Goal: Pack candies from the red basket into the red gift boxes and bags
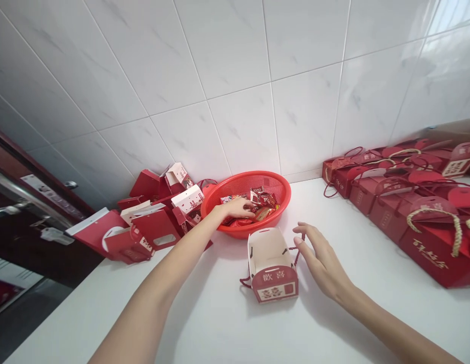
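A red plastic basket [286,191] holds small wrapped sweets [263,214], mostly red. My left hand [238,208] reaches over its left rim, fingers curled down onto the sweets; whether it grips one is hidden. In front of the basket stands a small red and cream box [275,285] with its top open and dark red cords at both sides. Just right of that box is my right hand [316,253], fingers apart and holding nothing, the fingertips near the right cord.
Closed red gift boxes [420,247] with cord handles stand in rows on the right of the white table [220,323]. Open, unfilled-looking red cartons [159,227] are heaped at the left. A tiled wall rises behind; a dark door with keys [55,235] is at far left.
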Demonstrator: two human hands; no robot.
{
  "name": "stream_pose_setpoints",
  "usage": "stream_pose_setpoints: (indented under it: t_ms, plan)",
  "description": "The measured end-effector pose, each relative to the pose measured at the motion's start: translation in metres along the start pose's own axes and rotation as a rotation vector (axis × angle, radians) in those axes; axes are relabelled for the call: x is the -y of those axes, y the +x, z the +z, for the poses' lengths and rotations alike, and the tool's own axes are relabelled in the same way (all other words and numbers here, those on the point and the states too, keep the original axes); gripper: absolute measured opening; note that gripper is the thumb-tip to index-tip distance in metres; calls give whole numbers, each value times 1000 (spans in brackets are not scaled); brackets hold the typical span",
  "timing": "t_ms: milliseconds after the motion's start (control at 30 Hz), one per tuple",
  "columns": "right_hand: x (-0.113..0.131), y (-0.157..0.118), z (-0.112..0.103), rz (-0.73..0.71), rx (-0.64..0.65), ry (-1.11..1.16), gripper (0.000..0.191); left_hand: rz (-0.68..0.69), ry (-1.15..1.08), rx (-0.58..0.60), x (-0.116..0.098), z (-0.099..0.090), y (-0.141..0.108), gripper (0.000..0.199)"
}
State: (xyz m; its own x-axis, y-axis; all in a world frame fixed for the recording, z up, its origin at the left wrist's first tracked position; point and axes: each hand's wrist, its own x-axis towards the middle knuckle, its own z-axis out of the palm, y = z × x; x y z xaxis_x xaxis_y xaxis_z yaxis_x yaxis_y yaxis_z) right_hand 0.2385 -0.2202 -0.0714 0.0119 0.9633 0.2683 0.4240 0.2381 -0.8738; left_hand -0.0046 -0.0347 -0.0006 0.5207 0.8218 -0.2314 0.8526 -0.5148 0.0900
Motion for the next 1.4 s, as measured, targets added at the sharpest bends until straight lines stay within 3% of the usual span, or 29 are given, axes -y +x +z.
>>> stream_pose_setpoints:
  t_ms: [67,200,500,667,767,867,1067,1267,1400]
  plan:
    - [1,-1,0,-5,10,-1,42,-31,-27,77,-1,1,1,60]
    - [2,-2,2,-26,38,11,40,-122,-105,113,1,2,-1,88]
    - [-2,-2,3,-49,64,0,39,-151,14,96,-5,1,1,74]
    - [-3,-2,4,-58,58,-11,39,-290,34,86,-4,3,-1,100]
    - [-4,-2,5,-59,49,-9,40,-350,15,150,0,3,-4,113]
    - [-5,-1,6,-54,50,1,40,-320,18,152,0,1,-4,101]
    - [-4,0,5,-42,69,9,41,-273,53,59,-3,4,1,49]
    - [-3,0,4,-32,91,39,41,-229,-3,-50,7,4,-5,40]
    - [-4,1,4,-38,85,51,40,-100,-324,-244,12,1,-9,43]
